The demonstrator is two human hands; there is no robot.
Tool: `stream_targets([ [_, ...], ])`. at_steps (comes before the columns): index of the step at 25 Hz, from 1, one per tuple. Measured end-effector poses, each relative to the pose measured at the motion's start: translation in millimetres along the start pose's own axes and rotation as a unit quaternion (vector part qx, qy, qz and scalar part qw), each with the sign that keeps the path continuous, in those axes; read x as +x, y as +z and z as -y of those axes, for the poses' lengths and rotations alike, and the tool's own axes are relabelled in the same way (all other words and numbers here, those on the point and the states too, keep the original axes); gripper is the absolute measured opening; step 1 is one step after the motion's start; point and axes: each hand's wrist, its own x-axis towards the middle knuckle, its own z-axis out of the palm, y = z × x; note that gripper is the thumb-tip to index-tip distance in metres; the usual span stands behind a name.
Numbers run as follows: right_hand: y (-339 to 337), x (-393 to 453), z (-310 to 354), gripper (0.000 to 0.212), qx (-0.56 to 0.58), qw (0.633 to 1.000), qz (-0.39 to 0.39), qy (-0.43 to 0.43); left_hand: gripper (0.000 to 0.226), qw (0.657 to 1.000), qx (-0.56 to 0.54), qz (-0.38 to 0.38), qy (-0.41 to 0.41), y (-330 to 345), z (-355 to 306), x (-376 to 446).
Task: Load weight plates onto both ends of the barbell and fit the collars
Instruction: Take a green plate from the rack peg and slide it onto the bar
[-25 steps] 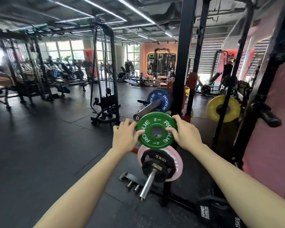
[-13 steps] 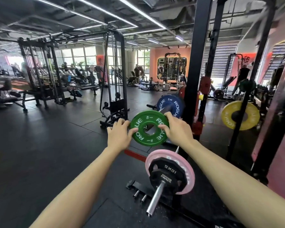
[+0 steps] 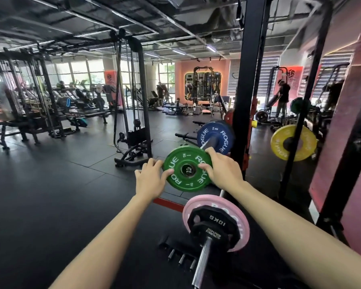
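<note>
Fingers of the left hand (image 3: 149, 178) curl round the left edge of a green Rogue weight plate (image 3: 187, 168), white-lettered, held upright on the barbell sleeve (image 3: 209, 143). Right hand (image 3: 222, 171) grips its right edge. Behind sits a blue Rogue plate (image 3: 217, 136).

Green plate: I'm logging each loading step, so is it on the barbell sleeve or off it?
On: the sleeve end shows through the green plate's hole, held by left hand and right hand.

Gym; cable machine (image 3: 131, 101); squat rack (image 3: 250, 80); weight plates (image 3: 293, 142)
</note>
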Motion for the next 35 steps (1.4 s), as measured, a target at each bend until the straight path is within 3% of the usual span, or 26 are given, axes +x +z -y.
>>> stream_targets([
  [13, 29, 0, 17, 0.043, -0.090, 0.990, 0.003, 0.107, 0.044, 0.992, -0.067, 0.023, 0.108, 48, 32, 48],
  [21, 37, 7, 21, 0.047, -0.145, 0.978, -0.034, 0.148, 0.049, 0.987, -0.094, 0.058, 0.118, 70, 34, 78],
  [28, 52, 44, -11, 0.061, -0.159, 0.965, -0.032, 0.204, 0.056, 0.991, -0.068, 0.048, 0.106, 96, 19, 117],
  [35, 79, 93, -67, 0.064, -0.154, 0.966, -0.050, 0.204, 0.061, 0.991, -0.050, 0.062, 0.105, 144, 2, 171],
])
